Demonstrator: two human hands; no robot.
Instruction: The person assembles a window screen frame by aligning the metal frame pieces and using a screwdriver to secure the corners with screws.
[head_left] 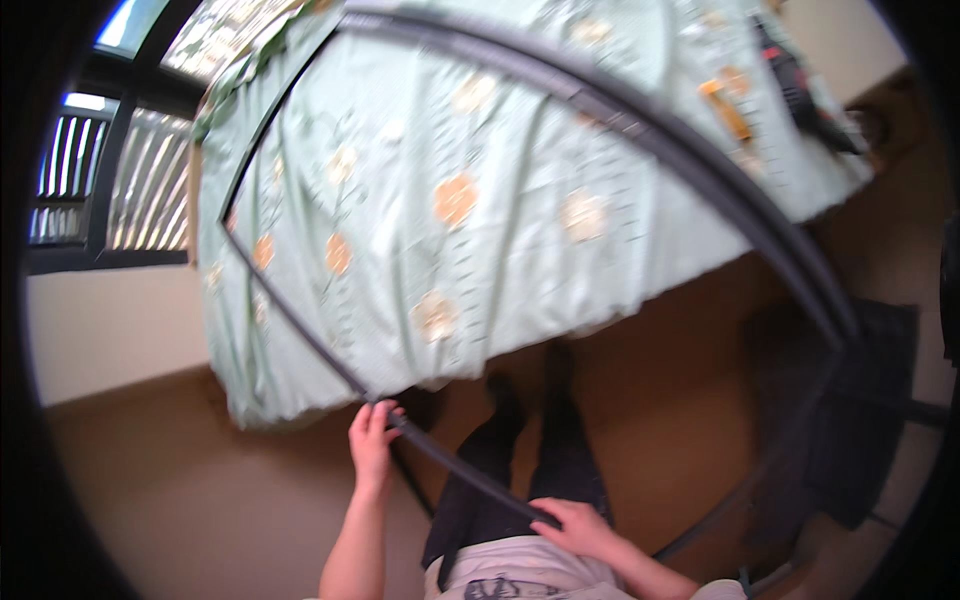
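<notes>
A large black frame (300,325) of long thin bars, bent-looking toward the rim of the view, spans from my lap up over the bed and round to the right. My left hand (371,450) is closed round its near bar, by the edge of the flowered cloth. Further along the same bar, close to my waist, my right hand (578,527) grips it from the right side. The frame's thick far bar (660,135) crosses above the cloth and blurs toward the right. I cannot tell what exactly the frame belongs to.
A pale green flowered cloth (520,240) covers the bed or table ahead. On its far right lie a black-and-red tool (790,85) and a yellow object (725,110). A dark chair-like shape (860,440) stands at right. Windows (110,170) are at upper left.
</notes>
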